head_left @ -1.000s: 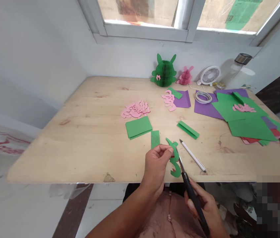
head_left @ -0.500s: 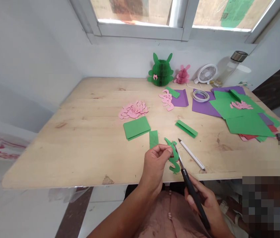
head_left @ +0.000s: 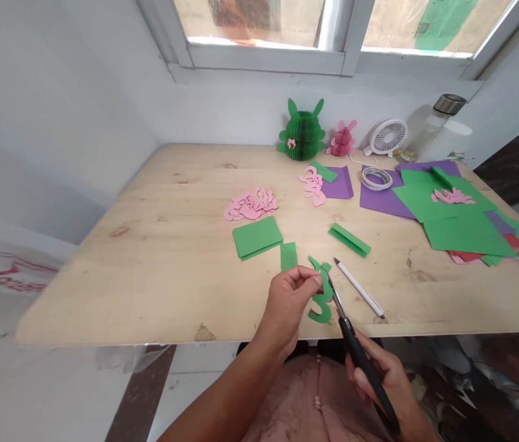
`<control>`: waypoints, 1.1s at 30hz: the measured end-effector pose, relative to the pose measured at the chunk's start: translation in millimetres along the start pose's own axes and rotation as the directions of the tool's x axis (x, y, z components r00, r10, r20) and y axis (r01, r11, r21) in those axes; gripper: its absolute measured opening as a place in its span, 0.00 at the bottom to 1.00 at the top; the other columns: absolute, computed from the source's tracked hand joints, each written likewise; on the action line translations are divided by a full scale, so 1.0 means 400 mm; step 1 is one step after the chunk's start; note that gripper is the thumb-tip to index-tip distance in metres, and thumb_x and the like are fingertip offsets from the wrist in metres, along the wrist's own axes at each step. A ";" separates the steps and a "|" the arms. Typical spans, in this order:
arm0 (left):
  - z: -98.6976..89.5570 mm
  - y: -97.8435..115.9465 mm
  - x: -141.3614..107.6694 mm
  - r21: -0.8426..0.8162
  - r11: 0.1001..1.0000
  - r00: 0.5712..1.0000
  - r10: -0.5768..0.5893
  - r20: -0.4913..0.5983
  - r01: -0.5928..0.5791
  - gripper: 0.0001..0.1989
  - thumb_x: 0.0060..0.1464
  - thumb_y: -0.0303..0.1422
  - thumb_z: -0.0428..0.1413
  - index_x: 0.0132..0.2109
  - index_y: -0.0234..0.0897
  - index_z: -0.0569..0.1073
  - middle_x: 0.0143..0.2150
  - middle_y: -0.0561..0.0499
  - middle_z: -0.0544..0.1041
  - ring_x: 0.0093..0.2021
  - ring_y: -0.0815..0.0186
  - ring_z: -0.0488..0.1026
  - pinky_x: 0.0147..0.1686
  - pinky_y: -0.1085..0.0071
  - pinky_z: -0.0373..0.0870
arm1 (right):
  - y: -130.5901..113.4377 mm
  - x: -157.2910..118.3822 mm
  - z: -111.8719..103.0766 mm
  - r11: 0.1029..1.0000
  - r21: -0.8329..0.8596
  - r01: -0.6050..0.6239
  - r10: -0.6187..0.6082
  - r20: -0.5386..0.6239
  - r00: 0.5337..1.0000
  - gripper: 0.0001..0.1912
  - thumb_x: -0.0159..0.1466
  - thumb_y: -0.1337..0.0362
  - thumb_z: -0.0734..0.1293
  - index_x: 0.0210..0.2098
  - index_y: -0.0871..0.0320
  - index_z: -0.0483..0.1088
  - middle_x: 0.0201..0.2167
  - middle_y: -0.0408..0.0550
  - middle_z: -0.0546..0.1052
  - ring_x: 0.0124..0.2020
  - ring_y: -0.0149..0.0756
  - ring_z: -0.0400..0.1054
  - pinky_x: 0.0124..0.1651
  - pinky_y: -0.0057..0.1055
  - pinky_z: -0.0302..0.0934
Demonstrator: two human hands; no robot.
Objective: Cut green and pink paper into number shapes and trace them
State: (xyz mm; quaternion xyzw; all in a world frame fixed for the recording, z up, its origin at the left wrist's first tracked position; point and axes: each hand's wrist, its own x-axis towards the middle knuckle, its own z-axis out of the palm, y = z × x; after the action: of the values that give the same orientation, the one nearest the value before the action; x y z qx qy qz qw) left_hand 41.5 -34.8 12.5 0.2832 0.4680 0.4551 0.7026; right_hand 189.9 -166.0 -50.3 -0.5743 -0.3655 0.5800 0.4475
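"Where's our room?"
"Left, where the table [head_left: 158, 270] stretches wide; the pen [head_left: 361, 288] lies just beside the scissors [head_left: 355, 348]"
"And our hands?"
"Our left hand [head_left: 289, 294] pinches the green cutout [head_left: 326, 294] near the front edge, hiding part of it; our right hand [head_left: 387, 371] curls round the scissors, whose blades may be slightly parted"

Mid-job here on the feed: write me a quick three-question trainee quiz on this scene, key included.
1. Which hand holds the black-handled scissors?
2. True or false: the white pen lies to the right of the green cutout.
3. What colour is directly under the white roll? A green; B purple; C red.

Key: 1, the right hand; 2, true; 3, B, the purple sheet.
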 end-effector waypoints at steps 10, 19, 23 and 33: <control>-0.011 0.013 0.004 0.051 0.998 0.998 -0.046 0.037 0.044 0.07 0.38 0.33 0.62 0.24 0.34 0.74 0.22 0.51 0.72 0.25 0.69 0.66 0.23 0.75 0.61 | 0.004 0.003 -0.008 1.000 0.012 0.025 -0.026 0.093 0.995 0.32 0.56 0.49 0.71 0.57 0.58 0.68 0.21 0.40 0.63 0.19 0.24 0.50 0.19 0.22 0.44; -0.017 0.020 0.006 0.072 0.996 0.996 -0.059 0.069 0.054 0.06 0.38 0.32 0.61 0.23 0.34 0.73 0.22 0.51 0.71 0.23 0.69 0.66 0.22 0.75 0.61 | -0.006 0.003 -0.002 0.999 -0.017 0.027 -0.025 0.114 0.993 0.35 0.55 0.46 0.70 0.57 0.59 0.68 0.20 0.39 0.62 0.19 0.25 0.48 0.19 0.23 0.46; -0.021 0.022 0.007 0.098 0.994 0.994 -0.066 0.086 0.058 0.06 0.38 0.33 0.61 0.23 0.34 0.73 0.21 0.52 0.71 0.23 0.69 0.67 0.21 0.75 0.60 | 0.002 0.001 -0.007 1.000 -0.002 0.011 -0.011 0.116 0.993 0.36 0.55 0.46 0.70 0.58 0.58 0.67 0.20 0.39 0.63 0.18 0.24 0.48 0.18 0.22 0.46; -0.018 0.027 0.007 0.083 0.995 0.995 -0.061 0.078 0.054 0.06 0.37 0.32 0.61 0.23 0.34 0.73 0.22 0.51 0.71 0.23 0.69 0.67 0.22 0.75 0.61 | -0.005 0.004 -0.007 1.000 -0.004 0.027 -0.026 0.122 0.992 0.34 0.56 0.48 0.70 0.58 0.58 0.67 0.20 0.39 0.63 0.17 0.24 0.48 0.18 0.22 0.48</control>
State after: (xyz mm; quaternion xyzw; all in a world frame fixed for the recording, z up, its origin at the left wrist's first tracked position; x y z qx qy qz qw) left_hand 31.5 -27.8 17.3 0.3158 0.4653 0.4037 0.7217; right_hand 193.0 -164.1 -49.2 -0.5340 -0.4016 0.6070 0.4303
